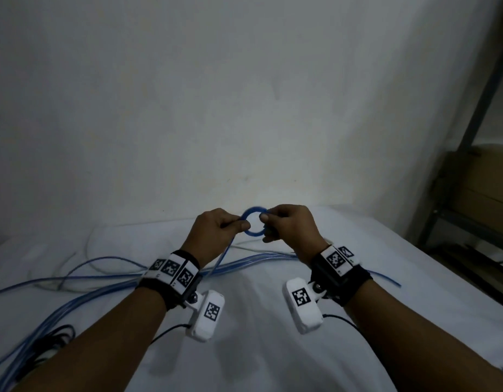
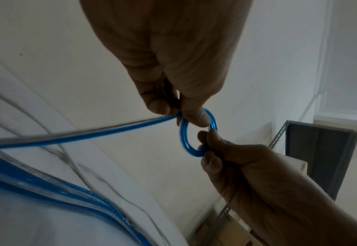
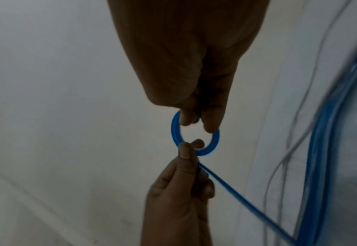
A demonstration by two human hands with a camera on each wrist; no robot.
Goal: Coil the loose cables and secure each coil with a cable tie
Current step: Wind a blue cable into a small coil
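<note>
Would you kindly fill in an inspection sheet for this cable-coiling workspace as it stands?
Surface: white sheet, wrinkled.
Job's things: small blue coil held up between both hands; its loose tail runs down to the sheet. No cable tie seen.
Clutter: nothing seen.
Grippers: left hand pinches the coil's left side; right hand pinches its right side.
Cables: blue cables and thin white wires lie loose across the sheet; black cable at left.
Surroundings: white wall; metal shelving at right.
</note>
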